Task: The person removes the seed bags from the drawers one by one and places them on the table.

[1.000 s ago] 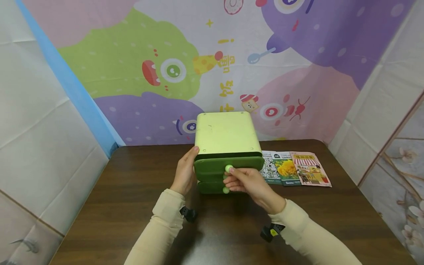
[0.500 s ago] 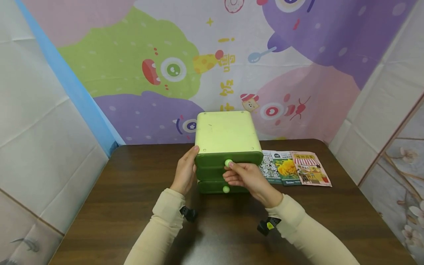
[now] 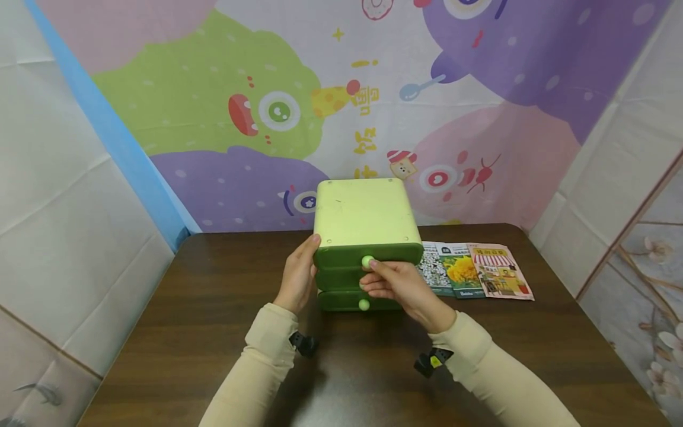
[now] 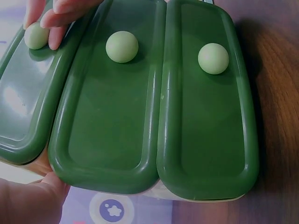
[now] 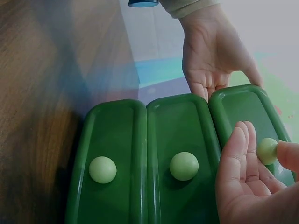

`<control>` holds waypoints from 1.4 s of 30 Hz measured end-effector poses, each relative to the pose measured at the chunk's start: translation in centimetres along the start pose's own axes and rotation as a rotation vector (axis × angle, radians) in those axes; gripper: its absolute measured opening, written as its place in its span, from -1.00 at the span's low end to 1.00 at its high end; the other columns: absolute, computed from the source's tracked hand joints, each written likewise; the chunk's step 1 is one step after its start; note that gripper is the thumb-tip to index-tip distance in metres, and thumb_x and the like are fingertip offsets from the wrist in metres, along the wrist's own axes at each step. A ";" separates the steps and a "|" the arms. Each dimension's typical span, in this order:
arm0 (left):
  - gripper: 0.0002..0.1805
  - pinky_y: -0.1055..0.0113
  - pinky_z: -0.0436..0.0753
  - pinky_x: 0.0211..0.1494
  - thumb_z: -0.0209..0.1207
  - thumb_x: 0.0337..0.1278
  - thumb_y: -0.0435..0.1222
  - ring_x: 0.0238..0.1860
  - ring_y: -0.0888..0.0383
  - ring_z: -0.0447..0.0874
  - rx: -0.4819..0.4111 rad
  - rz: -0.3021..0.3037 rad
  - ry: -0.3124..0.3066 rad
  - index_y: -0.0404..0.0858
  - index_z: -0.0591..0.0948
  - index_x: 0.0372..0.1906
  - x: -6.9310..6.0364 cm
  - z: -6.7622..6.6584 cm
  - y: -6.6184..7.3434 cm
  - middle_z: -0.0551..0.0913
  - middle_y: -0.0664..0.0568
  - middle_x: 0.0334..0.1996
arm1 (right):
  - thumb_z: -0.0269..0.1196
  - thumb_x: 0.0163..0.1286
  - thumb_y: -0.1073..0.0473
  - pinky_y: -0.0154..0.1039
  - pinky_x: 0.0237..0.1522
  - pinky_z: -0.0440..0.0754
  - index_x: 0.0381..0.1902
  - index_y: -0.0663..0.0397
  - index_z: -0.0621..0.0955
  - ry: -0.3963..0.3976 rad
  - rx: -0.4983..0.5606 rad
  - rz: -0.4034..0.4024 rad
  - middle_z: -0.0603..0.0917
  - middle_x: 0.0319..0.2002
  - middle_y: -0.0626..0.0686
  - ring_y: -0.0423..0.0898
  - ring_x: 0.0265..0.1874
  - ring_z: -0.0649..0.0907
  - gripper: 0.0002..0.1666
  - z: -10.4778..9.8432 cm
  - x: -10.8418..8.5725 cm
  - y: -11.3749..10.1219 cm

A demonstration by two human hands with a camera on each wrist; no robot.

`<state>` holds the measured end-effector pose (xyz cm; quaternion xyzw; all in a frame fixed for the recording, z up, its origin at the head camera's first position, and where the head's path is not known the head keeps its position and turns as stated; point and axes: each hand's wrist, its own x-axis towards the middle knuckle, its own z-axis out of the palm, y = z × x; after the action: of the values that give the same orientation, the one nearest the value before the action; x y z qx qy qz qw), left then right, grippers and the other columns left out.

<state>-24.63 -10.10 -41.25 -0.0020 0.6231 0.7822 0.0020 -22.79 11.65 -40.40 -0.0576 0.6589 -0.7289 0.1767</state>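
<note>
A small cabinet (image 3: pixel 368 210) with a pale yellow-green top and three dark green drawers stands on the table. My right hand (image 3: pixel 402 287) pinches the round light-green knob (image 3: pixel 367 261) of the top drawer (image 3: pixel 341 257) between thumb and fingers. That drawer front sits flush under the cabinet top. My left hand (image 3: pixel 299 273) holds the cabinet's left side, its thumb at the upper front corner. In the left wrist view the middle knob (image 4: pixel 122 46) and bottom knob (image 4: pixel 213 59) are free. The right hand covers part of the drawer fronts in the head view.
Several flat picture packets (image 3: pixel 463 270) lie on the dark wooden table (image 3: pixel 213 308) to the right of the cabinet. Behind it hangs a cartoon-printed cloth (image 3: pixel 213 112). Pale panels (image 3: pixel 53 196) flank the table on both sides.
The top drawer has slid inward, and the dark gap under the cabinet top is gone. My right hand moved slightly forward with the knob. My left hand stayed put.
</note>
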 end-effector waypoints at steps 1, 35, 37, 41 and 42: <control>-0.26 -0.05 0.00 0.61 0.01 0.43 0.02 0.57 0.03 -0.06 -0.001 -0.003 0.003 -0.30 0.17 0.51 0.0 0.0 0.0 0.12 -0.08 0.53 | 0.12 0.52 0.00 -0.35 -0.26 0.75 0.16 0.55 0.49 -0.002 0.000 0.000 0.76 -0.43 -0.09 -0.24 -0.40 0.75 -0.38 -0.1 0.0 0.0; -0.25 -0.03 0.08 0.59 0.02 0.40 0.10 0.57 0.05 -0.03 0.048 -0.029 -0.014 -0.21 0.20 0.51 0.1 -0.3 0.2 0.14 -0.01 0.53 | 0.11 0.52 0.00 -0.26 -0.14 0.76 0.16 0.52 0.49 -0.032 0.012 0.170 0.76 -0.41 -0.05 -0.23 -0.39 0.75 -0.39 -1.1 0.8 5.0; -0.24 -0.04 0.09 0.59 0.02 0.40 0.11 0.57 0.05 -0.03 0.053 -0.031 -0.015 -0.20 0.19 0.51 0.1 -0.3 0.3 0.14 -0.01 0.53 | 0.12 0.51 -0.01 -0.25 -0.13 0.76 0.16 0.51 0.50 -0.026 0.015 0.175 0.76 -0.41 -0.05 -0.22 -0.39 0.76 -0.39 -1.0 0.9 5.0; -0.23 -0.04 0.12 0.58 0.02 0.39 0.13 0.57 0.05 -0.01 0.067 -0.034 -0.012 -0.19 0.20 0.51 0.0 -0.3 0.4 0.15 0.00 0.53 | 0.13 0.51 0.00 -0.30 -0.19 0.76 0.16 0.52 0.49 -0.032 0.028 0.167 0.76 -0.42 -0.05 -0.23 -0.41 0.75 -0.39 -0.7 1.1 5.1; -0.23 -0.04 0.13 0.58 0.02 0.38 0.13 0.57 0.05 0.00 0.071 -0.034 -0.010 -0.19 0.20 0.51 0.0 -0.3 0.4 0.15 0.00 0.53 | 0.13 0.51 0.00 -0.32 -0.21 0.76 0.16 0.53 0.48 -0.035 0.030 0.163 0.76 -0.43 -0.05 -0.23 -0.41 0.75 -0.39 -0.7 1.2 5.1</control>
<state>-24.66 -10.46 -40.92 -0.0086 0.6502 0.7595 0.0187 -23.16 11.58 -45.64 -0.0138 0.6471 -0.7209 0.2479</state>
